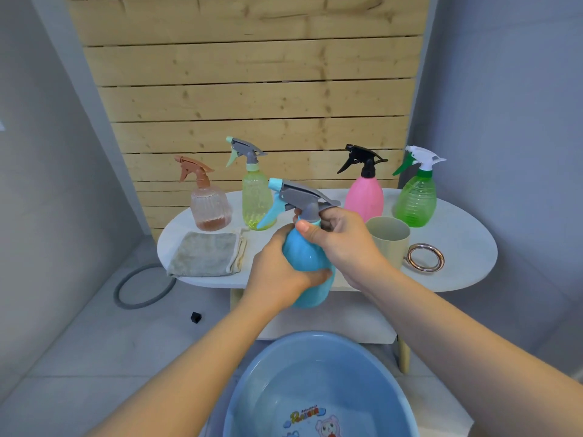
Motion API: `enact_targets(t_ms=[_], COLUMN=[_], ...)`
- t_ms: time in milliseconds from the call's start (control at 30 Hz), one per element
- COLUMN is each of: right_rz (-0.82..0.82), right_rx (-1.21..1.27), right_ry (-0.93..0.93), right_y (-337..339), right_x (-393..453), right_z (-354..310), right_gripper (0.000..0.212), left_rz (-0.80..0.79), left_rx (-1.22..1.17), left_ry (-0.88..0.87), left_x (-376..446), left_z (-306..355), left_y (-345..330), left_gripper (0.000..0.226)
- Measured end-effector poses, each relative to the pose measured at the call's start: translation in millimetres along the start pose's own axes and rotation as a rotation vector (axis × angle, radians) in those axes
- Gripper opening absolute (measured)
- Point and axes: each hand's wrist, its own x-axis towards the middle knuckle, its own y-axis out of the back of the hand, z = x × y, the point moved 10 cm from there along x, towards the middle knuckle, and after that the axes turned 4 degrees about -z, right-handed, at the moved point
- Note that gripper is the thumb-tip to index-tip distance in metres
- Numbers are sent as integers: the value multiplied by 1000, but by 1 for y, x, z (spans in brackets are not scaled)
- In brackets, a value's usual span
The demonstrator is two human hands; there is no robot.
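Note:
A blue spray bottle (pixel 307 257) with a grey trigger head (pixel 304 195) is held upright in the air in front of a white oval table (pixel 457 247). My left hand (pixel 279 272) grips the bottle's body from the left. My right hand (pixel 342 239) grips the bottle's neck and collar just under the trigger head, thumb across the front. A blue basin (pixel 318 386) sits on the floor below my arms.
On the table stand a brown-topped clear bottle (pixel 209 203), a yellow-green bottle (pixel 255 197), a pink bottle (pixel 364 192) and a green bottle (pixel 416 193). A grey cloth (pixel 205 253), a beige cup (pixel 389 239) and a metal ring (pixel 425 257) lie nearer. A grey hose (pixel 142 288) lies on the floor.

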Motion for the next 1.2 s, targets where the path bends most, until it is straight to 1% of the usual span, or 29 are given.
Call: enact_targets(t_ms=[33, 100, 167, 233, 267, 333, 433, 500, 567, 667, 767, 867, 933, 1033, 1067, 1200], right_rz=[5, -43, -91, -73, -46, -15, -55, -73, -31, 65, 124, 186, 188, 181, 186, 202], right_rx=[-16, -50, -116, -139, -132, -136, -195, -154, -67, 53, 156, 180, 209, 210, 225, 182], right_ry=[5, 10, 0, -70, -129, -257, -375, -400, -417, -421, -424, -419, -398, -360, -359, -367], right_y=[0, -2, -2, 7, 14, 21, 17, 10, 13, 24, 31, 43, 43, 40, 40, 38], right_x=[1, 5, 8, 10, 16, 16, 29, 37, 54, 84, 108, 130, 140, 143, 143, 145], right_z=[1, 3, 6, 14, 22, 42, 71, 85, 100, 124, 145, 164, 166, 163, 167, 174], right_gripper=[9, 9, 23, 40, 46, 43, 35, 41, 47, 46, 44, 45, 48, 51, 51, 49], left_rz=[3, -6, -10, -1, 9, 31, 12, -10, -25, -47, -102, -156, -185, -204, -205, -171], left_rx=[13, 32, 34, 5, -17, -41, -15, 1, 16, -18, -79, -121, -147, -167, -170, -133], left_ry=[0, 3, 8, 38, 53, 83, 65, 26, 13, 22, 23, 3, 3, 17, 29, 54], left_x=[2, 7, 16, 24, 35, 46, 79, 96, 119, 154, 185, 213, 226, 234, 235, 233], left_z=[-1, -4, -8, -14, -17, -27, -30, -26, -29, -40, -54, -64, -69, -75, -80, -85], left_y=[0, 1, 3, 6, 8, 12, 13, 10, 4, -4, -16, -30, -38, -44, -46, -47], left_gripper=[73, 74, 73, 72, 72, 71, 75, 72, 68, 68, 64, 60, 65, 90, 94, 102])
